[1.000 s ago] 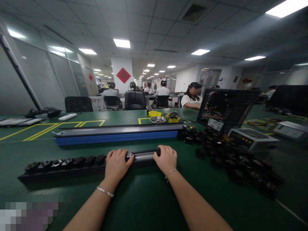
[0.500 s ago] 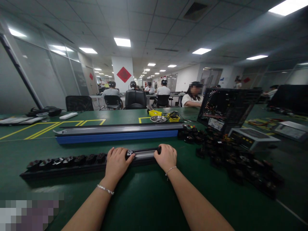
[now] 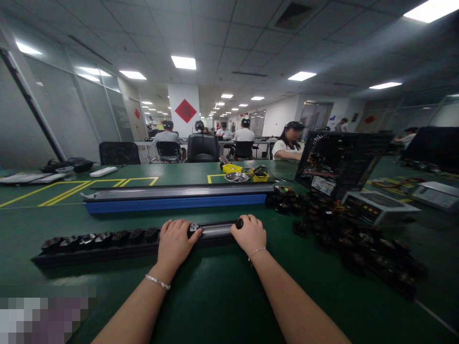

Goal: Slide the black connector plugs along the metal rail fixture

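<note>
A long black channel-shaped tray [image 3: 107,254] lies across the green table in front of me. Several small black parts [image 3: 120,238] sit in a row in its left half. My left hand [image 3: 175,243] is closed over the middle of the tray, and a black part [image 3: 194,228] shows by its thumb and fingers. To the right of it, the tray's bare silvery inside [image 3: 217,231] is visible. My right hand [image 3: 251,233] is closed at the tray's right end, with a black piece [image 3: 239,223] at its fingertips. The palms hide what lies under them.
Behind the tray lies a long blue-sided piece [image 3: 175,204]. Many loose black parts [image 3: 355,246] are heaped on the right, near a power supply [image 3: 380,208] and an open computer case [image 3: 339,160]. A metal dish [image 3: 236,177] and yellow bin [image 3: 232,168] stand farther back. A person [image 3: 287,148] sits beyond.
My right hand has shifted very slightly to the right, showing a little more of the black piece. My left hand holds its place on the tray.
</note>
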Demonstrator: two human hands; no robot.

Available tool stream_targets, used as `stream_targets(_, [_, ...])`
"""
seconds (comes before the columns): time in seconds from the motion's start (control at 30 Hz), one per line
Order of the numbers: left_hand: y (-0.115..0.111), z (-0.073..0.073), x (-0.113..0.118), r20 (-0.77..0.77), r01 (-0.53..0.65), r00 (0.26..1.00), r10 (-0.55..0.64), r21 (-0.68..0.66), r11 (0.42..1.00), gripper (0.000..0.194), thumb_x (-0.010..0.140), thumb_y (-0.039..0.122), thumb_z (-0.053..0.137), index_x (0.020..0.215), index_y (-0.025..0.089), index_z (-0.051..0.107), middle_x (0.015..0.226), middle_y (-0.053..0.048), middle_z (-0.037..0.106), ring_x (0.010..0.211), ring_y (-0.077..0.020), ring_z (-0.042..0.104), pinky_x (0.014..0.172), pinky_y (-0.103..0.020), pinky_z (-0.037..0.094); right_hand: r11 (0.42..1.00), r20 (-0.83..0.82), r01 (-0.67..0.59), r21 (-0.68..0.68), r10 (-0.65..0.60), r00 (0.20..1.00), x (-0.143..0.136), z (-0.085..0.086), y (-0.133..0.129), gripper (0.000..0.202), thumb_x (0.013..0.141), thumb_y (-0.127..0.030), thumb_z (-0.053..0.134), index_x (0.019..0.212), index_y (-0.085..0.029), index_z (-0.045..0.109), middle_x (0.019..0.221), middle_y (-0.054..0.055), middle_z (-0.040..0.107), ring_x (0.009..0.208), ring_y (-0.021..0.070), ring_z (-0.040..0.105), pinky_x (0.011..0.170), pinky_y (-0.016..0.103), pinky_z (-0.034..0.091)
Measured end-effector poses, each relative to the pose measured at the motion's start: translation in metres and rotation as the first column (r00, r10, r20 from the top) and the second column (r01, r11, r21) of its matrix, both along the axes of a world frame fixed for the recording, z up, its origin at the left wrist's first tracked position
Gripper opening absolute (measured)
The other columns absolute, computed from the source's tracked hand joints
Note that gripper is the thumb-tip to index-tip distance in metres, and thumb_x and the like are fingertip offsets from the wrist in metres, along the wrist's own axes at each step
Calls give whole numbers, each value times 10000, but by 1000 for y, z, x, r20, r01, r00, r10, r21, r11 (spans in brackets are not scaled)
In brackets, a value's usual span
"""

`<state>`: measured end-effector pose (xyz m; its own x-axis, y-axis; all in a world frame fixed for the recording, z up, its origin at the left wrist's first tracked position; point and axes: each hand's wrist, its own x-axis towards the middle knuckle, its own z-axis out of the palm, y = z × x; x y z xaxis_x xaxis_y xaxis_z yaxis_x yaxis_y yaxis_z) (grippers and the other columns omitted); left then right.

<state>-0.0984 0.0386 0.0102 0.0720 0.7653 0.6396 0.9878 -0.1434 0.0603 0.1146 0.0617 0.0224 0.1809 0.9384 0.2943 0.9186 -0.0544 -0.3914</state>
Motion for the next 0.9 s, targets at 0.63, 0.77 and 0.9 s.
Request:
stream_targets(0.63, [-1, 1, 1, -5, -14, 1000, 14, -16, 1000, 355, 802, 491, 416, 892, 217, 622, 917, -64, 645, 874, -218, 550, 923, -404, 306, 1000, -55, -19, -2, 19, 998, 8, 0, 5, 407, 732, -309, 494, 1125, -211, 542, 1118, 83, 564, 983, 243, 492, 804, 310, 367])
stream_targets(0.77, [-1, 2, 1, -6, -13, 1000, 13, -24, 1000, 366, 805, 495, 408, 893, 211, 622, 913, -62, 644, 872, -217, 549, 921, -398, 308, 1000, -59, -27, 8, 28, 998, 9, 0, 5, 397, 737, -294, 487, 1122, -215, 542, 1110, 76, 570, 976, 236, 494, 802, 307, 365])
stream_targets(0.9, [-1, 1, 0, -23, -18, 1000, 18, -22, 1000, 376, 814, 500, 389, 891, 210, 615, 916, -58, 640, 875, -215, 545, 923, -391, 307, 999, -51, -40, 16, 40, 998, 9, -1, 5, 354, 739, -293, 482, 1073, -218, 571, 1078, 69, 581, 964, 228, 497, 802, 301, 364])
